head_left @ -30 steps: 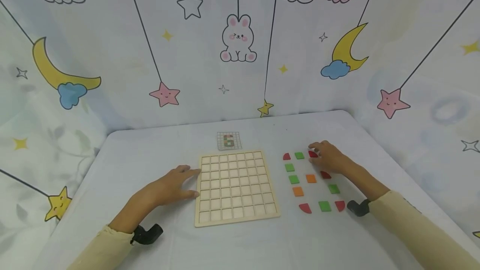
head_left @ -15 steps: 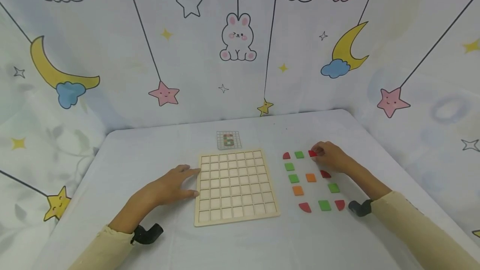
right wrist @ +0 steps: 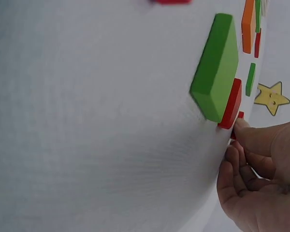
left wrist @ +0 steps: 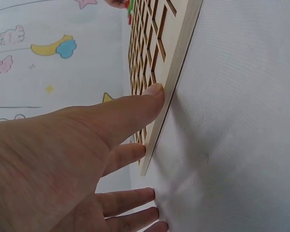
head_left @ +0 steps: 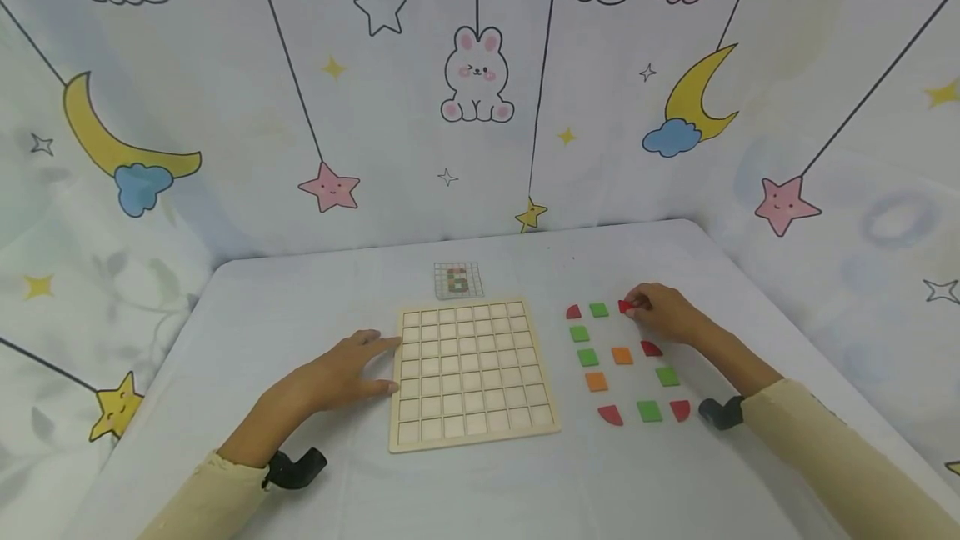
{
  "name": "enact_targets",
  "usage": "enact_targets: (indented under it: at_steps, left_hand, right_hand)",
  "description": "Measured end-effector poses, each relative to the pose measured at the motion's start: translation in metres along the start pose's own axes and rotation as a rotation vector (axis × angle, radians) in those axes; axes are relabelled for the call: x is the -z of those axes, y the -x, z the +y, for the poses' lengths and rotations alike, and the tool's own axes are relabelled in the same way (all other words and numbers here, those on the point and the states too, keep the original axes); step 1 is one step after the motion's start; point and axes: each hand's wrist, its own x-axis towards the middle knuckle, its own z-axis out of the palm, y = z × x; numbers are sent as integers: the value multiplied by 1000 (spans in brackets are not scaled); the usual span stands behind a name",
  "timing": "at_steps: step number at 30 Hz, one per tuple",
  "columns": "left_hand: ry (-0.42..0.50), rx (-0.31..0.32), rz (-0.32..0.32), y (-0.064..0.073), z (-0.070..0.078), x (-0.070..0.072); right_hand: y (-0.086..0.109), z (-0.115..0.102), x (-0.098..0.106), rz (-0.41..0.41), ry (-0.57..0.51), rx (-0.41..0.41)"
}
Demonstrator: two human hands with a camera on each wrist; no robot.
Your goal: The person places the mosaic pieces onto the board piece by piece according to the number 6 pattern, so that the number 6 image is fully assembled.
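Observation:
A pale wooden grid board (head_left: 474,442) lies on the white-covered table. My left hand (head_left: 333,373) rests at its left edge. In the left wrist view the thumb (left wrist: 135,107) lies on the rim and the index finger touches the edge, while the other fingers stay loosely extended. Over to the right, my right hand (head_left: 663,312) pinches a red tile (head_left: 625,306) between thumb and fingertips, at the top right of the loose tiles. The right wrist view shows only a sliver of this tile, mostly hidden by the thumb (right wrist: 253,137).
Several green, orange and red tiles lie right of the board, among them a green square (head_left: 649,411), an orange square (head_left: 622,355) and a red quarter-circle (head_left: 611,415). Behind the board lies a small gridded card (head_left: 457,280) with a coloured figure. A printed cloth (head_left: 405,107) hangs behind the table.
My right fingers have closed from a spread pose over the red tile to a pinch on it, and the tile has tilted slightly. The left hand and board have stayed put.

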Motion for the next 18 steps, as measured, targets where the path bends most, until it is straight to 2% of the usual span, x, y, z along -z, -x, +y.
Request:
enact_targets:
  at_steps: [8, 18]
  left_hand:
    - [0, -13, -2, 0, 0, -2]
    - [6, -3, 3, 0, -2, -1]
  right_hand:
    - [-1, 0, 0, -6, -7, -24]
    - [-5, -1, 3, 20, -31, -4]
